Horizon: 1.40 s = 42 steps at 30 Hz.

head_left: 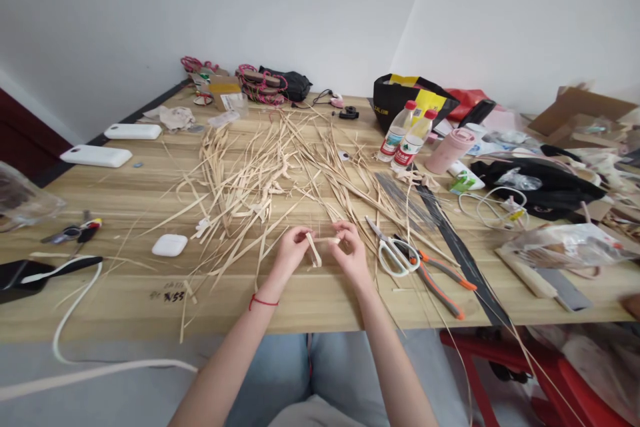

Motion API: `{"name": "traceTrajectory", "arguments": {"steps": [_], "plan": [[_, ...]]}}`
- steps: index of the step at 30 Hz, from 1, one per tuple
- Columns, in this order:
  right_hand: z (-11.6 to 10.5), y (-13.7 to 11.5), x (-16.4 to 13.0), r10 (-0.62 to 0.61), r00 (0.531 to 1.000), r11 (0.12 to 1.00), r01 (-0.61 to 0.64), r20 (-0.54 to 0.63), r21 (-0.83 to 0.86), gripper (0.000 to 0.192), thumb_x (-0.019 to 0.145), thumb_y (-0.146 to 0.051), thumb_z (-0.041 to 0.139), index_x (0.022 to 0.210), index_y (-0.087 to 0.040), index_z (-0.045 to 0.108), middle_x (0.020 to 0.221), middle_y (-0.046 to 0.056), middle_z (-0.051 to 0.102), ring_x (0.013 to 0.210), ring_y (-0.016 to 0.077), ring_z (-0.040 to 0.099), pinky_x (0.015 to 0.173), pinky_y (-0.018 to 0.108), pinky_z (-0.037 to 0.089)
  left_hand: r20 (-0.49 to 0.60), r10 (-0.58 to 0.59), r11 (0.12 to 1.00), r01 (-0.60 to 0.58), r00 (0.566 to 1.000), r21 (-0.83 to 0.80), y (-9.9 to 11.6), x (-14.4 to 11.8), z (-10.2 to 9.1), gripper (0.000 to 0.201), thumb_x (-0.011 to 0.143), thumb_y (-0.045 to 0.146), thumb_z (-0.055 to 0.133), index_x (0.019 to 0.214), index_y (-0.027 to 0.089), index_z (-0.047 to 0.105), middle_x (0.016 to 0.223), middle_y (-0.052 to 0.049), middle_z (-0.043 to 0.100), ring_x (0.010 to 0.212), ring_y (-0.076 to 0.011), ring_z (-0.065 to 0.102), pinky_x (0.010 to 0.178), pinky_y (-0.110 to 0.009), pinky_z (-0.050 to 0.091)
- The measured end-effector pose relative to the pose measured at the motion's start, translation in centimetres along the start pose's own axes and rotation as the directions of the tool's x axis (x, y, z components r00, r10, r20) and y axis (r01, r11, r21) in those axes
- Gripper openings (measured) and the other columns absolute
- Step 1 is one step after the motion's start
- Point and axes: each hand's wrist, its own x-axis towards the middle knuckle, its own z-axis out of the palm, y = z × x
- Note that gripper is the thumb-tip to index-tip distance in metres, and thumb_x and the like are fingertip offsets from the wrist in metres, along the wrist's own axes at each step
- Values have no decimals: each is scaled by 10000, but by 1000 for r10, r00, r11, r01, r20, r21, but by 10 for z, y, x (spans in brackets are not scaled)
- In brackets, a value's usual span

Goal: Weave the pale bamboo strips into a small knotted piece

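Near the table's front edge, my left hand [294,248] pinches a pale dried-straw strip [315,251] that is folded into a narrow loop. The strip runs across to my right hand [349,250], whose thumb and fingers close on its other end. Both hands are just above the wooden table [225,310], a short gap apart. Beyond them spreads a loose heap of straw strips [240,173]. A small figure of woven straw [276,180] lies within the heap. To the right of my right hand are white-handled scissors [397,257] and orange-grey pliers [440,280].
Two water bottles [397,133], a pink tumbler [450,150] and a black-yellow bag [400,97] stand at the back right. A white earbud case [169,245] lies at left, with white power banks [96,155] behind it. A white cable [75,310] hangs over the front edge.
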Motion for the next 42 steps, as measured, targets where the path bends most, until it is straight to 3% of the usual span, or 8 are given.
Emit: {"name": "traceTrajectory", "arguments": {"steps": [7,15,23,28,30,33,37,42], "plan": [[-17,-1,7,128,991,876,-102,-23,472,288,796,-431,502,614,-209,525,903,80,634,1019,253,559,931,464,392,-43,92,993,-88,995,79,-3,-2,3,188,697,335,631,773,164,653,690,-31,639,640,-151,592,601,-260,463],[-27,1,8,127,976,774,16,-180,633,295,813,-456,435,656,-239,558,784,38,566,912,220,573,936,503,382,-40,113,987,-107,993,122,0,-3,1,203,709,353,627,782,166,660,678,-28,636,645,-154,591,614,-267,464],[-41,-5,10,272,906,425,190,-325,885,200,795,-410,534,700,-260,627,806,-10,600,834,156,568,963,457,377,-57,104,985,-95,993,147,-4,-2,-1,188,718,342,616,782,168,652,683,-23,635,656,-153,592,625,-268,458],[-57,-5,10,257,861,325,351,-440,878,113,817,-336,551,745,-275,611,697,-42,554,695,126,556,886,376,435,-66,88,987,-78,994,139,-8,-1,-2,198,732,363,603,775,171,624,670,-12,619,650,-146,587,621,-259,449],[-61,-1,10,219,868,369,350,-446,861,155,838,-328,540,703,-257,573,625,-51,493,581,110,514,803,335,461,-92,88,988,-76,992,132,-9,0,-2,220,729,380,610,785,168,594,711,-15,616,657,-138,581,619,-249,445],[-58,5,12,222,914,609,142,-340,780,332,857,-399,507,583,-218,464,551,-65,401,436,87,386,632,295,453,-173,99,987,-75,980,140,-9,1,-2,274,698,413,648,760,177,522,701,9,571,617,-116,549,581,-225,428],[-38,6,11,204,951,934,-118,-233,337,395,812,-449,546,522,-192,464,523,-40,441,477,104,416,556,270,392,-136,54,988,-34,989,148,-5,-2,-4,375,709,491,619,601,197,412,482,77,407,419,-77,413,436,-199,334],[-16,0,5,24,996,972,-4,82,-233,365,846,-383,505,537,-188,499,555,-8,501,564,136,462,600,276,370,-18,-72,993,74,997,90,5,-6,-6,413,730,538,570,559,182,453,447,49,466,348,-71,418,348,-193,274]]}}
